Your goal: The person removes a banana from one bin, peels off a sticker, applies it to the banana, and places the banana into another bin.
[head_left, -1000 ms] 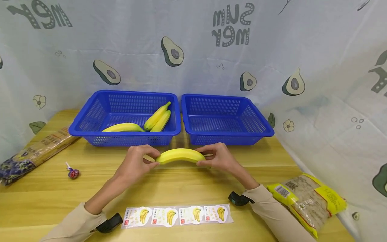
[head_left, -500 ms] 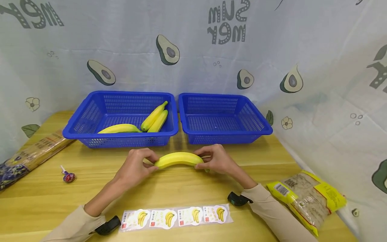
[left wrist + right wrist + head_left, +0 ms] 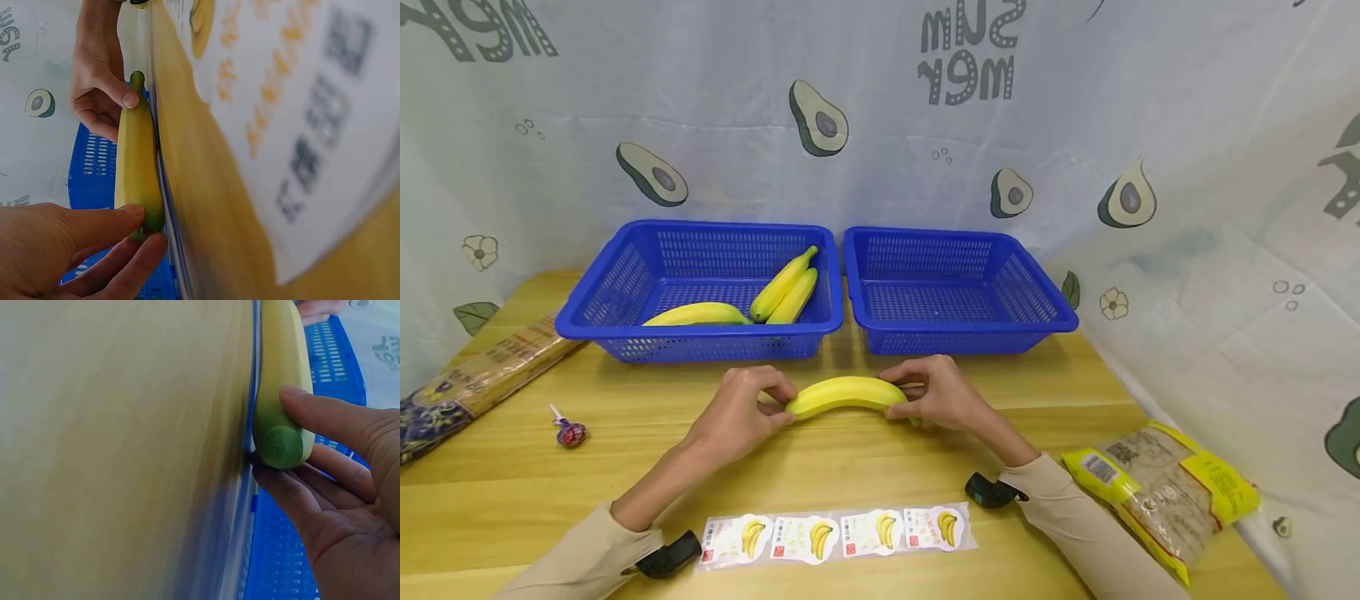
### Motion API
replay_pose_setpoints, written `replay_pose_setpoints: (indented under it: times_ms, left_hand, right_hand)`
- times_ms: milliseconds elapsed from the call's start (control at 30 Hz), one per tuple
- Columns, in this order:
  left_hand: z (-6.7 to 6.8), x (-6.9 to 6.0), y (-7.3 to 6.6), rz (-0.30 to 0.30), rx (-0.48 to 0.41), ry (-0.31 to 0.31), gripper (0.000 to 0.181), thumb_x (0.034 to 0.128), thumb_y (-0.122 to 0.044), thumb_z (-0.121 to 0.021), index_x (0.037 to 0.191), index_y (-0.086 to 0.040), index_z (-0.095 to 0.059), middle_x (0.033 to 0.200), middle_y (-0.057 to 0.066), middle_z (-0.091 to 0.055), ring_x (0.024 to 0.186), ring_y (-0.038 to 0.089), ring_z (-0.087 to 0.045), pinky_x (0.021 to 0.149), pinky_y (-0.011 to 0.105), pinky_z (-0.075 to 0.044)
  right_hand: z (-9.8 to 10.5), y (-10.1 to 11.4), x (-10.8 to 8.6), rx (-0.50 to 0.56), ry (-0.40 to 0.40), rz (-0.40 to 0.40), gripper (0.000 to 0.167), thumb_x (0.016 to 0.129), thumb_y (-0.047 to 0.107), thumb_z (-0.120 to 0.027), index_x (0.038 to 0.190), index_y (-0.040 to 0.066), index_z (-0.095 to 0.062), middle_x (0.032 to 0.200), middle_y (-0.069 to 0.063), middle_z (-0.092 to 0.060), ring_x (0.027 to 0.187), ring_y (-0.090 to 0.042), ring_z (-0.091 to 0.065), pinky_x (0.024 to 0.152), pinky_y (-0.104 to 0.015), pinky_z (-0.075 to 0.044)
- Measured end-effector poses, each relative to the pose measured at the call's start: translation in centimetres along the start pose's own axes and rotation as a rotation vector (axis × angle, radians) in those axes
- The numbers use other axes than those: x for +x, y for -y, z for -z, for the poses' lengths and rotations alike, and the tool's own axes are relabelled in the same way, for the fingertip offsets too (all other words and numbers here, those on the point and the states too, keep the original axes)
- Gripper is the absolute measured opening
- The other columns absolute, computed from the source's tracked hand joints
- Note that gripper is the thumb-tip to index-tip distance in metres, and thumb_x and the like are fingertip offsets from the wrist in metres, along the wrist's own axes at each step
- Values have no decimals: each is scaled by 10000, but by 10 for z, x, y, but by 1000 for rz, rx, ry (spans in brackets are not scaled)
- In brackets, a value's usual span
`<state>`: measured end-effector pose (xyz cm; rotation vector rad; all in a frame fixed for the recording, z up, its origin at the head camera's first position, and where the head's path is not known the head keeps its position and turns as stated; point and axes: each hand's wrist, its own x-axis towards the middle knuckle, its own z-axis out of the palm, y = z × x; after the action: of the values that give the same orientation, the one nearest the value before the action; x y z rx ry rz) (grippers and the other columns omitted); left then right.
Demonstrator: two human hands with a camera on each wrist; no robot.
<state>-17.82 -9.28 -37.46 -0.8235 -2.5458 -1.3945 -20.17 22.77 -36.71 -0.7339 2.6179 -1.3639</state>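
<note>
A yellow banana (image 3: 848, 392) lies crosswise low over the wooden table, held at both ends. My left hand (image 3: 741, 408) pinches its left end between thumb and fingers; in the left wrist view the thumb presses near the banana's dark tip (image 3: 148, 229). At the other end, my right hand (image 3: 936, 396) pinches the banana by its green stem end (image 3: 282, 447), thumb on the near side. Behind the hands stands a blue basket (image 3: 700, 332) with three bananas inside, one of them a banana (image 3: 700, 314) lying along its front wall. Nearer me lies a strip of banana stickers (image 3: 835, 536).
A second blue basket (image 3: 962, 329) stands to the right of the first. On the left are a long plastic package (image 3: 490, 371) and a lollipop (image 3: 571, 433). A yellow bag (image 3: 1165, 492) lies at the right edge. A patterned curtain (image 3: 910, 150) hangs behind.
Both hands have lowered the banana slightly toward the table, keeping their grip at its ends. Over the last half second the hands hold almost still. The head view has shifted a little.
</note>
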Motion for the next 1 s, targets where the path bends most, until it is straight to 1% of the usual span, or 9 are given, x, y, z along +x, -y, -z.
replay_pose_setpoints:
  times_ms: [100, 333, 533, 833, 1000]
  left_hand:
    - [0, 0, 0, 5, -1, 7, 221, 806, 149, -867, 933, -3, -769, 953, 87, -762, 903, 258, -746, 738, 299, -677]
    - [-1, 1, 0, 14, -7, 44, 217, 809, 145, -869, 911, -12, -760, 935, 79, -755, 893, 249, -747, 742, 295, -675]
    - [0, 2, -1, 12, 3, 62, 224, 799, 137, -881, 901, -15, -752, 926, 76, -753, 886, 248, -742, 736, 287, -673]
    - [2, 4, -6, 21, 11, 85, 246, 777, 133, -894, 917, -9, -751, 940, 81, -760, 903, 264, -743, 725, 252, -662]
    - [4, 5, -9, 37, 6, 86, 252, 784, 136, -891, 938, 3, -744, 959, 96, -753, 927, 286, -743, 729, 252, -663]
  right_hand:
    - [0, 0, 2, -3, 9, 2, 431, 796, -61, -928, 1193, -82, -763, 1239, -230, -760, 1145, -383, -753, 925, -316, -640]
    - [1, 0, 2, 1, 24, 16, 429, 787, -69, -930, 1178, -96, -755, 1245, -249, -753, 1175, -404, -736, 938, -319, -634]
    - [2, 1, 1, 28, 33, -1, 439, 778, -89, -928, 1176, -103, -742, 1253, -253, -747, 1173, -399, -739, 941, -314, -633]
    - [5, 2, 2, -4, 48, -18, 476, 789, -58, -933, 1221, -82, -735, 1257, -226, -753, 1165, -373, -747, 949, -291, -629]
    - [5, 2, 2, 3, 53, -15, 475, 793, -57, -931, 1223, -83, -733, 1257, -226, -753, 1168, -379, -745, 950, -294, -630]
